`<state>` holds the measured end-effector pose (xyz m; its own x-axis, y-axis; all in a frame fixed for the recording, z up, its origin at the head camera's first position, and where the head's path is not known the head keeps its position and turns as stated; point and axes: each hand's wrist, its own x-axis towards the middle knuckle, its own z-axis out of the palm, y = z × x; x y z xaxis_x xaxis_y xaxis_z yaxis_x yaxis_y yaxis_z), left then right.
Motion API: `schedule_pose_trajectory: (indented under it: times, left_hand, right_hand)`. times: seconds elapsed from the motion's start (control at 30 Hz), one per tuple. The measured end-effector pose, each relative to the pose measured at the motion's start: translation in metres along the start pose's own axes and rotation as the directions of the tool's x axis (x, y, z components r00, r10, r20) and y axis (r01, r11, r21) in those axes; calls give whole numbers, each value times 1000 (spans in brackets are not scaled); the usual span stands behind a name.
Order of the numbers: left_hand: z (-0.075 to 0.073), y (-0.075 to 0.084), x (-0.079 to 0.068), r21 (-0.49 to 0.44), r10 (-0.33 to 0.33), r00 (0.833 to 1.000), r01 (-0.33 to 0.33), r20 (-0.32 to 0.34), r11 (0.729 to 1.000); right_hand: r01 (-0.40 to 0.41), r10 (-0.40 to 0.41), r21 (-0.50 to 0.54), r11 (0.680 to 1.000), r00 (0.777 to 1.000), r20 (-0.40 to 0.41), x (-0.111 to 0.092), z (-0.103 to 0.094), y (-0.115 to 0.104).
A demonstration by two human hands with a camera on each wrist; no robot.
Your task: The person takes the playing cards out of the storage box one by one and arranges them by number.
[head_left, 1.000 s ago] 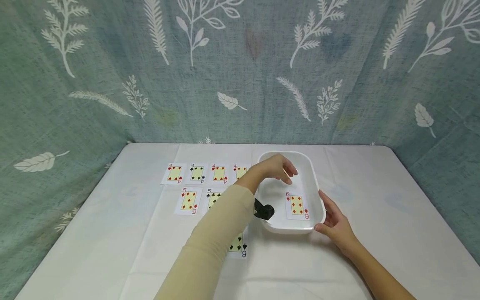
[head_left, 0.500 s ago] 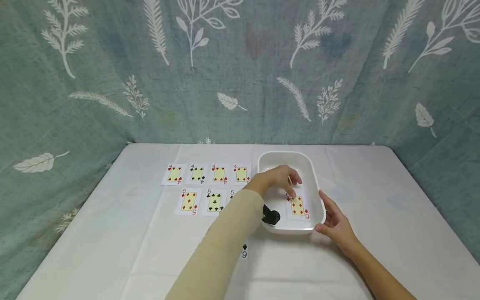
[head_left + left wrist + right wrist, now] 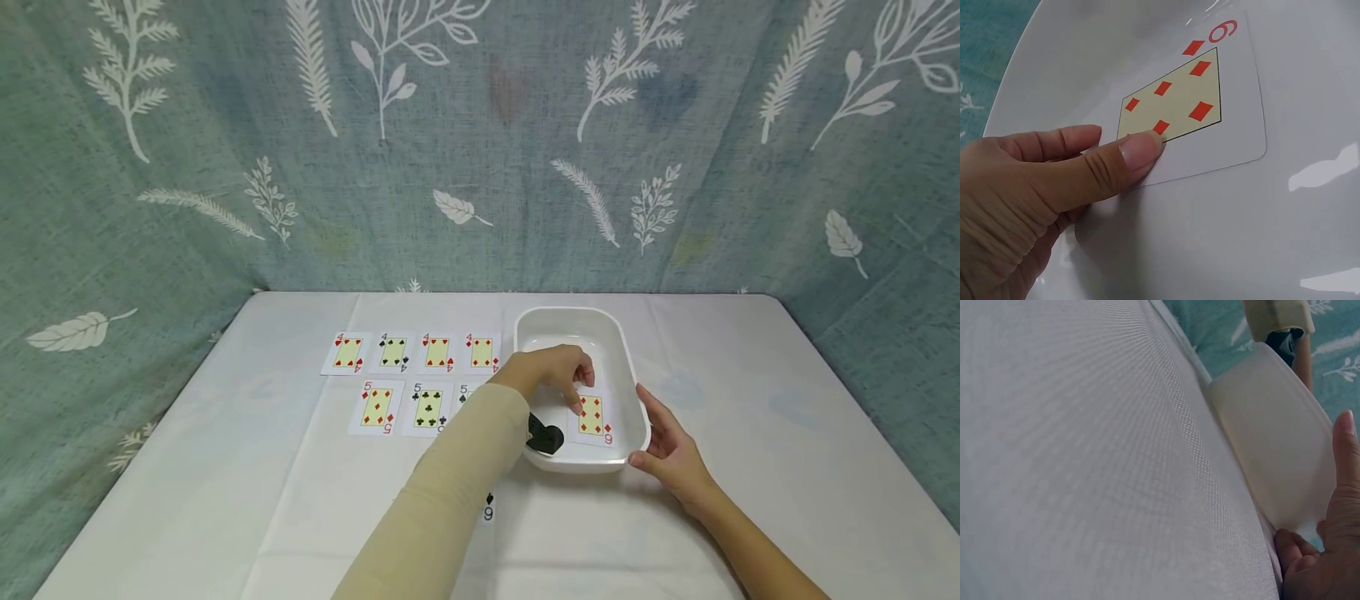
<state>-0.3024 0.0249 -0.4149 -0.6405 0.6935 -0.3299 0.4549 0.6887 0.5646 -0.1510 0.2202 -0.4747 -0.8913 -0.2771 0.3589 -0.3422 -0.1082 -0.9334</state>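
Observation:
A six of diamonds playing card [image 3: 1241,112] lies in the white plastic tray [image 3: 628,358]. My left hand [image 3: 558,371] reaches into the tray and pinches this card by one edge. The left wrist view shows the thumb [image 3: 1138,152] on the card's face, with the fingers at its edge and partly hidden. At the tray's near right corner, my right hand [image 3: 675,458] holds the wall. In the right wrist view its thumb stands up beside the tray wall [image 3: 1279,437], and the other fingertips are low at the base.
Left of the tray, a row of fours includes a four of clubs [image 3: 393,352]. Below it is a row of fives with a five of diamonds [image 3: 377,407]. My left sleeve [image 3: 442,492] covers part of a spade card [image 3: 488,504]. A patterned curtain [image 3: 480,167] hangs behind the white-covered table [image 3: 225,467].
My left hand has come down and toward me inside the tray and taken hold of the six of diamonds, which has shifted slightly. The right hand keeps its place on the tray.

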Motion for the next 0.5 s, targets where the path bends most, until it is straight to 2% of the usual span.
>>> schedule_pose_trajectory:
  times: [0.27, 0.5]
  left_hand:
    - [1, 2, -1, -53, -31, 1000, 31, -4, 998]
    - [-3, 2, 1, -93, 17, 998, -23, -59, 995]
  right_hand:
    - [-9, 9, 12, 1000, 1000, -21, -2, 1, -1]
    - [-1, 2, 15, 1000, 1000, -20, 0, 1, 1]
